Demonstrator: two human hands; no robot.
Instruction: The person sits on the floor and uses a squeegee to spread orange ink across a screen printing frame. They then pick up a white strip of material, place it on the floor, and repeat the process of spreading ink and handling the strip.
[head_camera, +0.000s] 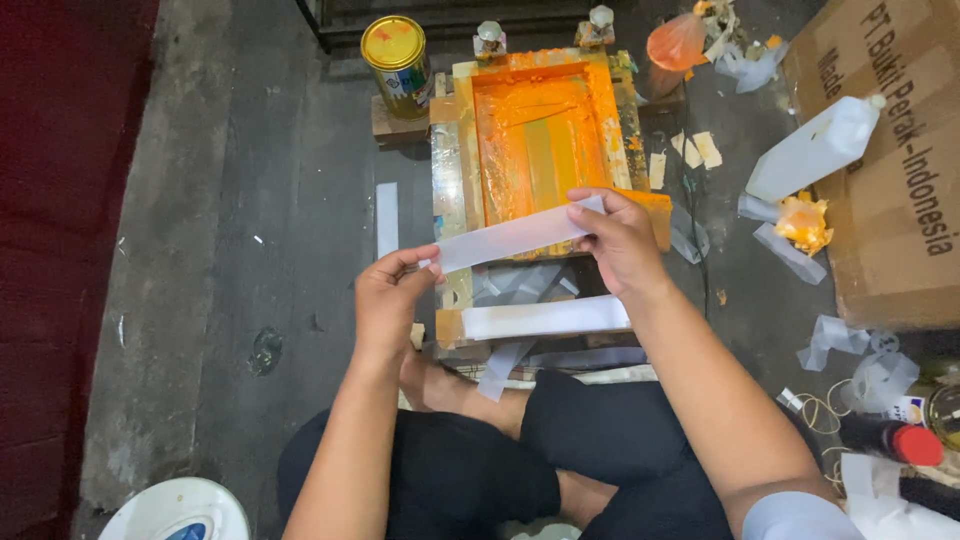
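My left hand (388, 298) and my right hand (618, 240) each pinch one end of a long white strip (510, 236), held stretched and slightly tilted above the floor. Behind the strip lies a wooden printing screen frame (463, 150) smeared with orange ink (535, 140). Another white strip (545, 318) lies flat on a board just in front of the frame, near my knees. Several loose grey-white strips lie under and around it.
A yellow-lidded tin (396, 62) stands at the frame's back left. A white plastic bottle (815, 148) lies on a cardboard box (900, 200) at the right. Scraps of tape, an orange-stained rag (803, 222) and a red-capped bottle (895, 440) lie right. A white bowl (180, 510) is at bottom left.
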